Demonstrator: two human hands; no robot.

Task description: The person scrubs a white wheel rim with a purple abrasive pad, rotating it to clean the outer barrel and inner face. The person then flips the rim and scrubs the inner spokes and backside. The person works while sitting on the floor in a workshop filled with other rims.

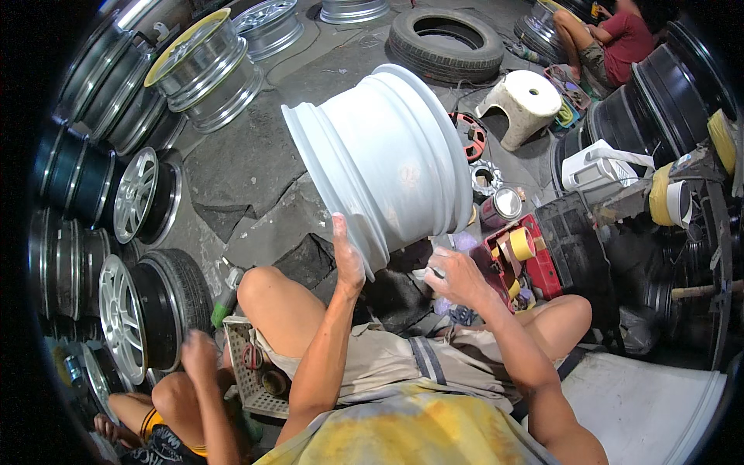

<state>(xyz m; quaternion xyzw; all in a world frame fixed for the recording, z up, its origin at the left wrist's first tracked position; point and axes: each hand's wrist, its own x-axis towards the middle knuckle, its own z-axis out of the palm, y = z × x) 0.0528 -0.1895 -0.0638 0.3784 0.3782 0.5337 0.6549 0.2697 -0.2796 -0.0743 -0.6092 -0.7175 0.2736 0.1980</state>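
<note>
A wheel rim (387,155), coated pale grey-white, is tilted on its side in front of me above my lap. My left hand (349,260) grips its lower left edge, with the thumb up along the outer side and the fingers hidden behind the rim. Just below the rim's lower right edge is my right hand (457,275), its fingers curled together. A small dark bit shows between those fingers, too little to name. Faint lighter smudges mark the barrel of the rim, and whitish dust covers my fingertips.
A red toolbox (546,267) with tape rolls and a paint can (505,204) stand at right. Beyond are a white stool (523,105) and a tire (446,43). Stacked rims (124,85) line the left. One person (178,411) sits lower left, another (612,46) far right.
</note>
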